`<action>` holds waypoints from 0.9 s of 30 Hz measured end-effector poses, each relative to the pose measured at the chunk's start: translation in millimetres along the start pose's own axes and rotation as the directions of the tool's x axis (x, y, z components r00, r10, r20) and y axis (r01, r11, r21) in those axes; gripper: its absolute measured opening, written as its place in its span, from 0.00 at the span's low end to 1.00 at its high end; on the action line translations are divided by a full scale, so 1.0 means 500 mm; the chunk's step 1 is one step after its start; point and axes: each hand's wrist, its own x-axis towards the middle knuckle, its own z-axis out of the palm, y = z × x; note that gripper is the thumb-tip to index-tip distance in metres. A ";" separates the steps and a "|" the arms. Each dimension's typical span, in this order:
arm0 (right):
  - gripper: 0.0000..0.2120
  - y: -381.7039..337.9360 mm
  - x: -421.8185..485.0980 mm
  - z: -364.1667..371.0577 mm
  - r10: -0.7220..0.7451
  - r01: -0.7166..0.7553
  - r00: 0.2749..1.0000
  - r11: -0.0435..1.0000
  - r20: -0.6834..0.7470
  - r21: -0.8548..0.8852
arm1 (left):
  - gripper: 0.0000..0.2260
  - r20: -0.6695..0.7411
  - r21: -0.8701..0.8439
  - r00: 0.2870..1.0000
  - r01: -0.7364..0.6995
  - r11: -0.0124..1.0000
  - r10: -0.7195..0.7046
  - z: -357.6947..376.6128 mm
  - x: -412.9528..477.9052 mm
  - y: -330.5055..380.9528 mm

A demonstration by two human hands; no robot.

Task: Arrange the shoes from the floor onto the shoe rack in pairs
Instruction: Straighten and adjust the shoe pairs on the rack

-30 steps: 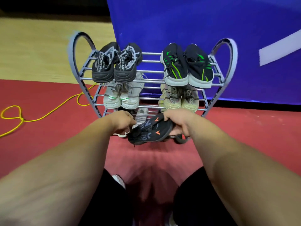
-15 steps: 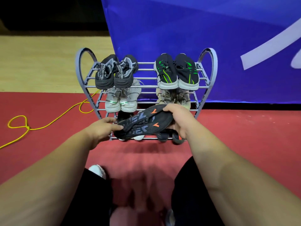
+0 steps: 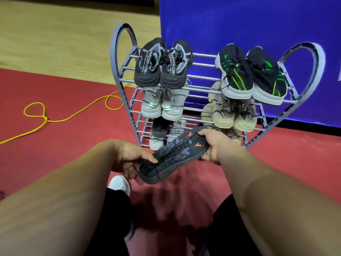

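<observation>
I hold a dark shoe with orange marks (image 3: 175, 156) sole up in front of the grey shoe rack (image 3: 120, 58), above the red floor. My left hand (image 3: 129, 159) grips its near end and my right hand (image 3: 212, 146) grips its far end. The rack's top shelf carries a black-and-grey pair (image 3: 162, 65) on the left and a black-and-green pair (image 3: 252, 74) on the right. The middle shelf has a light grey pair (image 3: 162, 104) and a beige pair (image 3: 232, 115). On the lowest shelf stand a dark shoe (image 3: 158, 133) and a grey shoe (image 3: 177, 128), partly hidden.
A yellow cord (image 3: 60, 117) loops over the red floor left of the rack. A blue banner (image 3: 258, 24) stands right behind the rack. Pale wooden flooring (image 3: 55, 43) lies beyond. My black-trousered legs and a white shoe (image 3: 119, 183) are under my arms.
The shoe has come away from the lowest shelf toward me and tilted, its near end lower. My left hand went from touching its tip to gripping it. The camera shifted left.
</observation>
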 end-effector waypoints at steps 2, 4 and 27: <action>0.16 0.014 0.035 0.018 0.011 -0.012 1.000 0.999 -0.023 -0.039 | 0.15 0.007 0.053 0.998 0.056 0.997 -0.056 -0.008 0.020 0.003; 0.21 0.023 0.067 0.029 0.000 -0.003 0.999 0.999 -0.052 -0.051 | 0.19 -0.009 0.045 0.997 0.072 0.996 -0.072 -0.010 0.046 0.014; 0.09 0.030 0.252 0.082 0.086 -0.083 0.995 0.995 0.046 -0.062 | 0.22 -0.192 -0.518 0.973 -0.212 0.829 0.128 0.021 0.284 0.182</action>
